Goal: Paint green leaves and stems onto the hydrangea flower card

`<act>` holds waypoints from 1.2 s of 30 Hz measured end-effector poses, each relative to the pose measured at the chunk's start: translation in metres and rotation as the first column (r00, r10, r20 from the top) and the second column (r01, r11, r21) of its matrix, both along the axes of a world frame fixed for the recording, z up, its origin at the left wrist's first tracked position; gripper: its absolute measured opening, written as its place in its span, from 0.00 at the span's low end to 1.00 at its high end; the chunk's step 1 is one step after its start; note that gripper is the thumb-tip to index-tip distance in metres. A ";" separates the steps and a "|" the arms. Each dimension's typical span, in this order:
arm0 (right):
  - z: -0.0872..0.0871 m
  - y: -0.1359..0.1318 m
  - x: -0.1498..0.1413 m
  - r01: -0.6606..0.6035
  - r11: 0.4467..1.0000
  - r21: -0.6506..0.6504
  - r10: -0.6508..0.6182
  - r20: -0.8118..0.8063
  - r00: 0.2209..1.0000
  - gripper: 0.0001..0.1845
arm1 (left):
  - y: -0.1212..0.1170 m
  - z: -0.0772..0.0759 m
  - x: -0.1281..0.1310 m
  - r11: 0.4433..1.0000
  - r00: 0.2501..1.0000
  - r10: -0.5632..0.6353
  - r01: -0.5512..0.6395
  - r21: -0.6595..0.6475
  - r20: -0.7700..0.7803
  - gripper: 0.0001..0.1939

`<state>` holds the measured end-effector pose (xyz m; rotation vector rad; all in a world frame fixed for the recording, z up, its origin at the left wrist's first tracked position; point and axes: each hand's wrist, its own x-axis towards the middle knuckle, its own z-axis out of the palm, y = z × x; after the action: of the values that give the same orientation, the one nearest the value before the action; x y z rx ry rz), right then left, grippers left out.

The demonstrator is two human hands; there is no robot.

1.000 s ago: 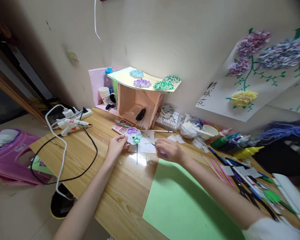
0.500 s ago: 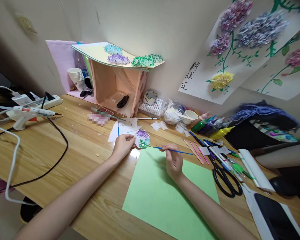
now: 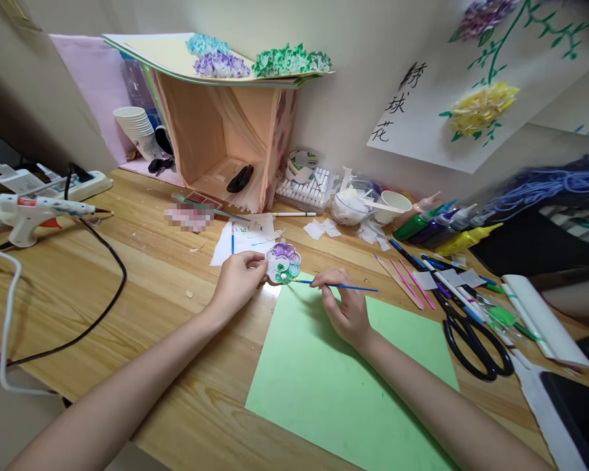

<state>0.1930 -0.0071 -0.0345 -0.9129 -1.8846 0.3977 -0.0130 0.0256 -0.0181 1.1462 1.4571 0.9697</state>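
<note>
Palette [image 3: 277, 269] and brush [image 3: 353, 287] have come nearer since the first frame: the palette, then over the white paper [image 3: 220, 248], is now by the far left corner of the green sheet [image 3: 343, 399]. The left hand [image 3: 238, 282] pinches the palette's left rim between thumb and fingers. Purple paint fills its far wells, green the near ones, with bluish color at the right. The right hand [image 3: 346, 309] has its fingers closed together on the brush, whose tip meets the palette's near right edge.

Behind, a clear bowl [image 3: 348, 210] holds white scraps; beside it stands a paper cup [image 3: 395, 204], its inside hard to make out. A clear tray [image 3: 319, 196] is packed with rows of white sticks, a tape roll [image 3: 302, 165] on top. Inside the open peach box [image 3: 196, 140] lies a black object [image 3: 240, 179]. Nested cups [image 3: 136, 131] lean left of the box, and paint bottles [image 3: 425, 222] lie to the right.
</note>
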 end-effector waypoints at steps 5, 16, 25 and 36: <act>0.002 0.000 0.000 0.051 0.998 -0.025 -0.051 0.004 0.999 0.09 | -0.001 0.000 0.000 1.000 1.000 -0.009 0.009 -0.006 -0.026 0.14; 0.003 0.001 -0.001 -0.036 0.998 0.052 0.032 0.069 0.997 0.11 | 0.002 -0.001 -0.001 0.999 1.000 -0.003 0.002 -0.040 -0.027 0.15; 0.003 0.001 -0.001 -0.021 1.000 0.019 0.020 0.055 0.998 0.10 | 0.002 0.000 -0.001 0.998 0.999 0.000 -0.002 -0.056 -0.035 0.16; 0.002 0.002 -0.001 0.034 0.999 0.023 -0.035 0.036 0.999 0.09 | 0.000 0.006 0.002 0.995 1.000 0.028 -0.028 -0.092 -0.002 0.14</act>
<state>0.1923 -0.0054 -0.0322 -0.9423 -1.9002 0.3398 -0.0110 0.0258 -0.0122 1.0623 1.5067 0.9113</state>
